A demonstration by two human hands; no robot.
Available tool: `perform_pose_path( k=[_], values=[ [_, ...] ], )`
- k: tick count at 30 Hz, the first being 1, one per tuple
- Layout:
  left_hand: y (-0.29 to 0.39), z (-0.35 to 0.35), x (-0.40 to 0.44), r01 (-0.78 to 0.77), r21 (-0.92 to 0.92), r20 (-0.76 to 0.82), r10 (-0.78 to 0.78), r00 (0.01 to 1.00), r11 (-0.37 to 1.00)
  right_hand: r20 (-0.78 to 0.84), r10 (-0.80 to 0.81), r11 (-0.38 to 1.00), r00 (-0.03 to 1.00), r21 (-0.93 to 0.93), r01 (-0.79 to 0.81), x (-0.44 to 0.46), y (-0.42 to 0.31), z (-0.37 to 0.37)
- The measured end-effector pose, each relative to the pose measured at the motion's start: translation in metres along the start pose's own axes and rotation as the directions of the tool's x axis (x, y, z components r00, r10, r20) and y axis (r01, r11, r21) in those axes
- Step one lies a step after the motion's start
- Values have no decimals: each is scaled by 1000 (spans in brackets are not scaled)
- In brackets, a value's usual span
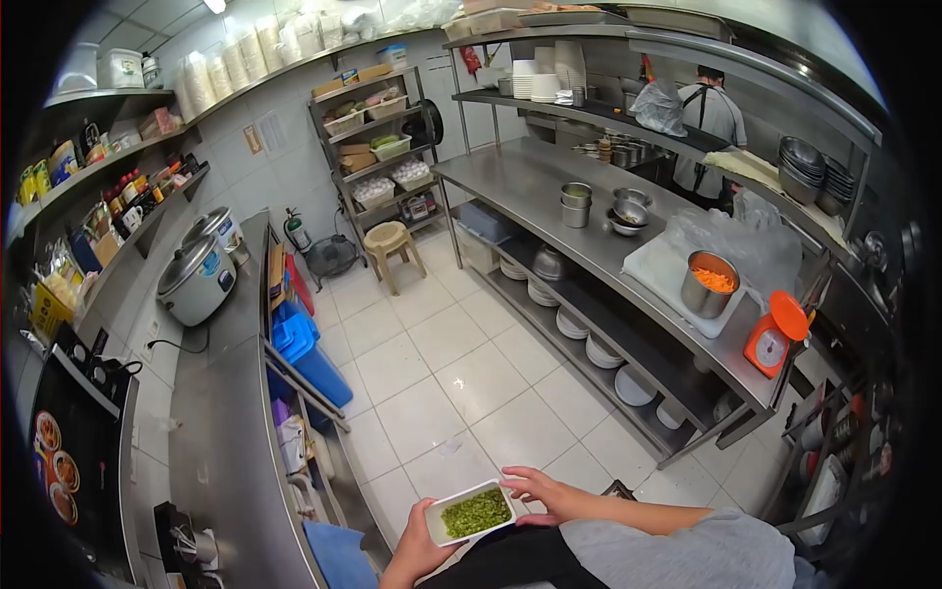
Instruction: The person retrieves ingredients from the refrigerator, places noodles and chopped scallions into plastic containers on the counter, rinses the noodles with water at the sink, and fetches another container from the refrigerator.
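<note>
A white rectangular container point(438, 527) with chopped green pieces point(477, 512) inside is held low in front of my body. My left hand point(420, 542) is wrapped round its left end. At its right end is my right hand point(540, 494), fingers apart and bent, the fingertips close to the rim; whether they touch it is hard to tell. The container is slightly tilted, its open top facing up.
A steel table point(510, 177) on the right bears a pot of orange pieces point(710, 280), an orange scale point(771, 344) and bowls point(631, 208). Left, a counter point(221, 393) holds rice cookers point(199, 278). A stool point(393, 255) and fan point(332, 258) stand ahead. A person point(713, 123) is behind the shelving.
</note>
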State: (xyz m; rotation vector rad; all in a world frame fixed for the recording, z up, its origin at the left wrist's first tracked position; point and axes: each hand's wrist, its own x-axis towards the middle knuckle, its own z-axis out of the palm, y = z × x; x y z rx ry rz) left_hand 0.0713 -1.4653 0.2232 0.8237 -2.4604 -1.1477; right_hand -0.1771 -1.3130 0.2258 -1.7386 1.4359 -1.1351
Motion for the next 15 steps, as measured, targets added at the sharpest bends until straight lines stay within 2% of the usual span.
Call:
perform_pose_path(
  k=[1,2,5,6,8,9,10,11,12,13,14,15],
  values=[
    [-2,1,9,-34,22,0,34,999,999,-52,46,989,998,145,-38,5,3,-1],
    [-4,3,16,-64,44,0,64,998,997,29,118,981,993,154,-121,9,20,-1],
    [-17,7,37,-77,29,10,77,997,997,15,87,971,996,223,-88,36,50,3],
    [-27,7,43,-66,23,7,66,998,998,26,90,970,996,226,-94,46,57,3],
    [-49,3,55,-164,142,-56,174,983,976,93,164,976,982,128,-175,76,64,-4],
    [-57,4,56,-154,132,-58,162,985,979,105,173,974,979,127,-185,91,68,-6],
    [-62,3,58,13,-316,-138,-59,989,949,135,210,964,968,135,-228,109,73,-9],
    [-71,0,62,130,-703,-109,-287,952,699,158,248,952,956,142,-270,127,79,-12],
    [-99,-13,65,227,-686,-27,-335,942,692,135,250,949,959,164,-271,143,87,-15],
    [-151,-10,62,277,-484,-52,-343,938,830,123,265,944,956,167,-284,160,93,-22],
    [-237,4,50,312,-246,-75,-339,938,918,68,294,938,953,171,-302,177,98,-30],
    [-250,-6,70,306,-241,-54,-327,943,921,8,321,933,947,171,-317,196,104,-40]
  ],
)
